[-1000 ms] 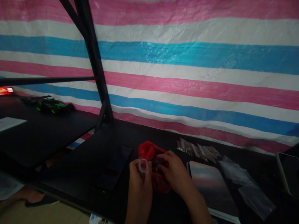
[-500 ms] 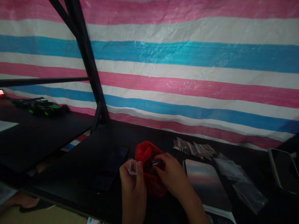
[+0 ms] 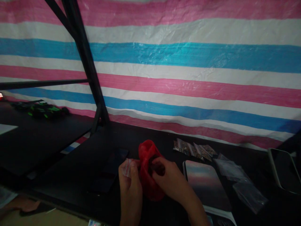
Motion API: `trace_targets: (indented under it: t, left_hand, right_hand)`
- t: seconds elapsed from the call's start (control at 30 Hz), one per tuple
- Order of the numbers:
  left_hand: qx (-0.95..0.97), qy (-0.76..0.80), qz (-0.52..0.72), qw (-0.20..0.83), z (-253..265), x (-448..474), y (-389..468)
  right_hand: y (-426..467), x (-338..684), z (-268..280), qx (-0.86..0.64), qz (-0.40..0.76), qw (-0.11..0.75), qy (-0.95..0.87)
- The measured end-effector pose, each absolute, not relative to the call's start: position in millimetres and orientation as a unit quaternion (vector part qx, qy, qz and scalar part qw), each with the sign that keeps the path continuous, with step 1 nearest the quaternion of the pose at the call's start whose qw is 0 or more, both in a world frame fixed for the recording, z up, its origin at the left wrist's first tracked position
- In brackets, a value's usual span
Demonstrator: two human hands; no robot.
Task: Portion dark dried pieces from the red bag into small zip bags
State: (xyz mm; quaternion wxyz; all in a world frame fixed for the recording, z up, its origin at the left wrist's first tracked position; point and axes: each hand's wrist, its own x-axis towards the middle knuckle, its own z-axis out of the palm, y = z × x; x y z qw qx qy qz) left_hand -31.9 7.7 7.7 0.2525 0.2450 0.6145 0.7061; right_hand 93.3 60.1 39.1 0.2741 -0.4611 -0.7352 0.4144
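A red plastic bag stands with its mouth up on the black table, dark contents inside. To its left, my left hand is closed on a small clear zip bag, thumb pressed over it, its fingertips against the red bag's side. My right hand reaches into the mouth from the right, fingers curled; what they hold there is too dark to make out. Right of this hand lies a flat scale with a shiny plate. Behind the scale are several small filled zip bags.
Flat clear zip bags lie right of the scale, near a device with a dark screen. A dark phone rests left of my hands. On the left table sits a green-black toy car, beside a black metal frame.
My right hand has gone deeper into the red bag, and its mouth has narrowed around the fingers. My left hand has shifted slightly left, still with the small zip bag.
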Motion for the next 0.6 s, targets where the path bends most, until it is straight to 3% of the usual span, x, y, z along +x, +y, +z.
trace_targets:
  t: [0.2,0.43,0.6]
  left_hand:
    - [0.247,0.633,0.703,0.21,9.7,-39.3,3.0]
    - [0.31,0.705,0.63,0.101,-11.7,-14.8,-9.3]
    - [0.327,0.712,0.619,0.04,-15.9,5.6,-16.4]
  right_hand:
    - [64.3,107.2,40.2,-0.462,0.474,0.305,-0.685]
    - [55.1,113.7,49.5,-0.509,0.319,0.218,-0.769]
    - [48.2,106.2,52.2,-0.517,0.284,0.164,-0.791]
